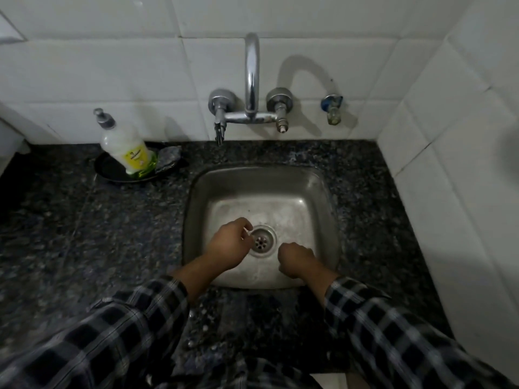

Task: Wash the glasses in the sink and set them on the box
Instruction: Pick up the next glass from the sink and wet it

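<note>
The steel sink (314, 192) is set in a dark granite counter, and its round drain (262, 242) sits in the middle of the basin. My left hand (229, 244) hovers just left of the drain with its fingers curled in, and I see nothing in it. My right hand (296, 261) hangs over the near right of the basin, fingers curled under like a fist, also holding nothing. No glass or box shows in this view. No water runs from the faucet (252, 77).
A soap pump bottle (123, 147) stands on a black dish (112, 171) with a dark scrubber (168, 157) at the back left of the granite counter (112, 234). White tiled walls close off the back and right. A small blue tap (332, 106) sticks out of the wall.
</note>
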